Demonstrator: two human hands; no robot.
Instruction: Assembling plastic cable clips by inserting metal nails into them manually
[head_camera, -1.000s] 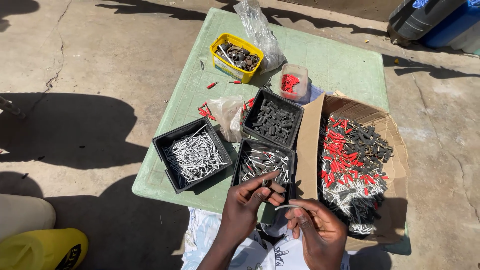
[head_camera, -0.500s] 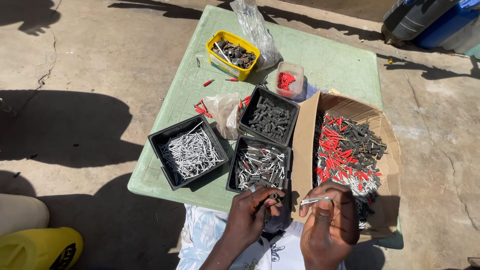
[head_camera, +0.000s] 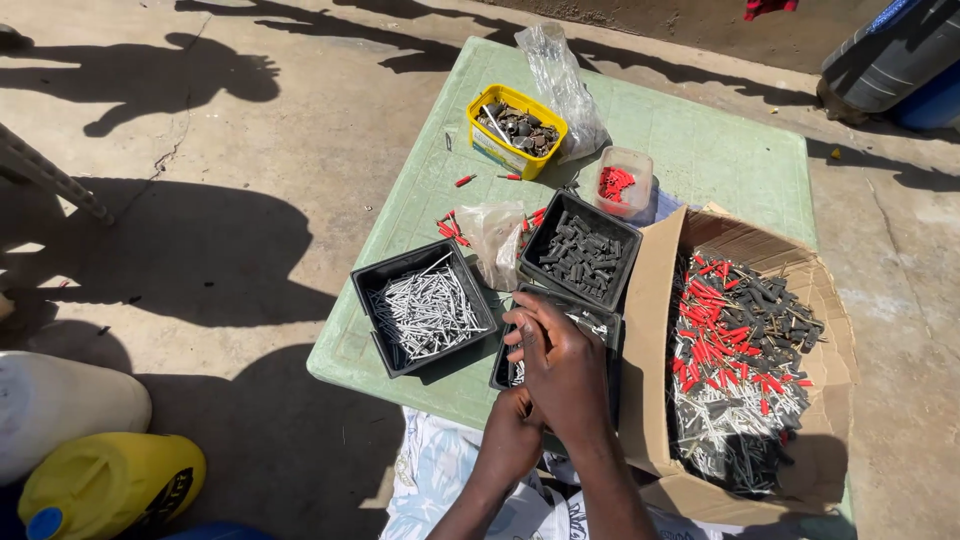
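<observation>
The left hand (head_camera: 512, 440) is nearest to the body, tucked under the right hand (head_camera: 560, 365), so the two lie together and I cannot tell what they grip. The right fingers reach forward into the black tray of mixed screws (head_camera: 600, 325), directly beneath them. The black tray of silver nails (head_camera: 425, 310) lies to the left.

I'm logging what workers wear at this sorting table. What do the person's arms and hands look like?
Both forearms are bare, with no sleeves in view. The left hand and right hand wear no gloves; no rings, watch or wristband show. Light patterned cloth covers the lap below.
</observation>
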